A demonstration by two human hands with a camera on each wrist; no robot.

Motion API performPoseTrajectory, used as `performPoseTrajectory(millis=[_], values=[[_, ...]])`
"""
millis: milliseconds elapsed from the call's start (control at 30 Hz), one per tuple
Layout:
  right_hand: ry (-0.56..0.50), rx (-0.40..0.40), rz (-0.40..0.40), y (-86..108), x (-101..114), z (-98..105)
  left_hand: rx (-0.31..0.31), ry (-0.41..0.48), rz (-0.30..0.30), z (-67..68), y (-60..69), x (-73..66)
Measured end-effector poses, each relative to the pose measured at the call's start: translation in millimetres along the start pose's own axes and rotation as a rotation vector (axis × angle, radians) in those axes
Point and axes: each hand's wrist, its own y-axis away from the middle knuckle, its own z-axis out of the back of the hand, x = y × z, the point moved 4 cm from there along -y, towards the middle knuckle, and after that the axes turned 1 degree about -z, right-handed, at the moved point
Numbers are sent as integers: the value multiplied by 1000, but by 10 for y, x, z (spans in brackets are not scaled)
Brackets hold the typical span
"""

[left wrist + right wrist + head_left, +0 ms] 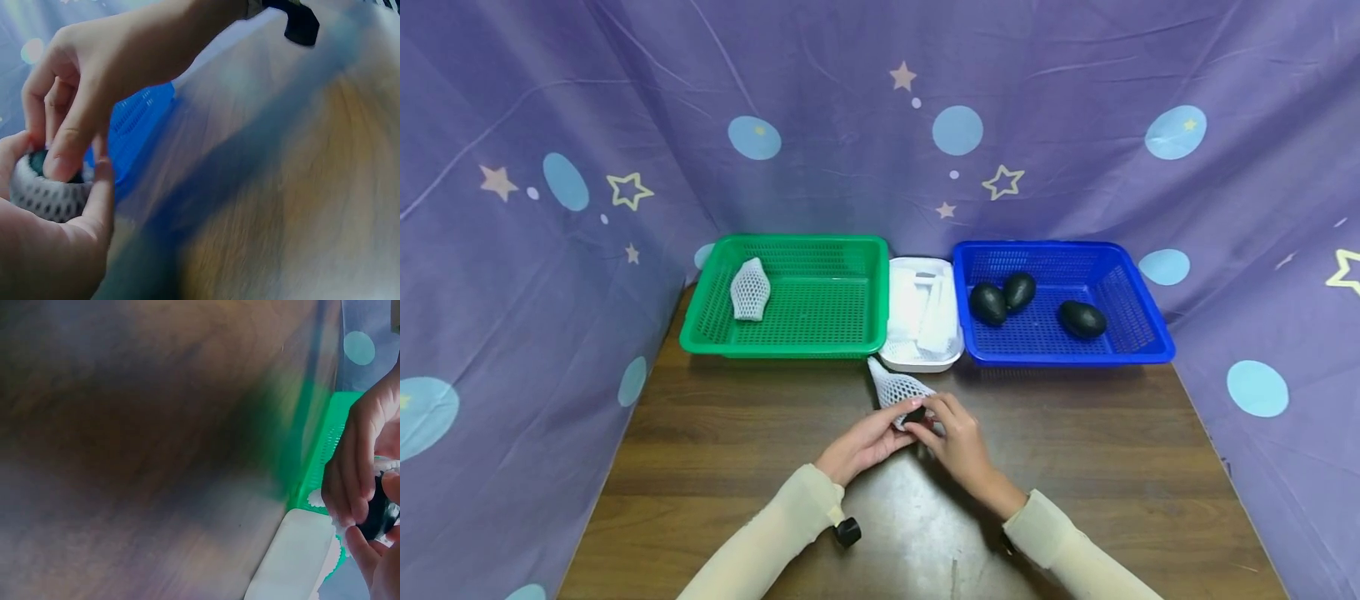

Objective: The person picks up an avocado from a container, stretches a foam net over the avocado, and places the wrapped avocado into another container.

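A dark avocado (914,415) sits partly inside a white foam net sleeve (895,387), whose narrow end points away toward the baskets. My left hand (868,442) holds the sleeved avocado from the left, fingers curled round it. From the other side, my right hand (961,443) pinches at the sleeve's open rim, over the avocado's bare end. In the left wrist view, the right thumb lies on the dark skin inside the rim of the net (50,199). The right wrist view shows the avocado (377,515) between both hands.
A green basket (805,343) at the back left holds one netted avocado (750,290). A blue basket (1067,354) at the back right holds three bare avocados (1082,319). Between them stands a white tray (921,364) of foam nets (934,315). A patterned curtain hangs behind.
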Motion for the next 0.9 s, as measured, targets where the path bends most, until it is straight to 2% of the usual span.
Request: performPoseTrajectory(millis=[100,167,433,533,700,900], values=[[-3,28,-24,36,-12,-17,-15,-63,-11,46,34,-23],[-20,37,-34,54,-20,-31,-34,-61,-25,83,29,-33],[-23,29,-25,45,-31,-56,-96,106,-77,185,-68,-21],[5,23,-32,50,-37,-34,-81,103,-86,199,-82,-21],[83,2,-78,57,-52,7,-28,43,-81,195,-68,-33],[24,15,-49,36,-21,24,1,14,-91,171,-50,-13]])
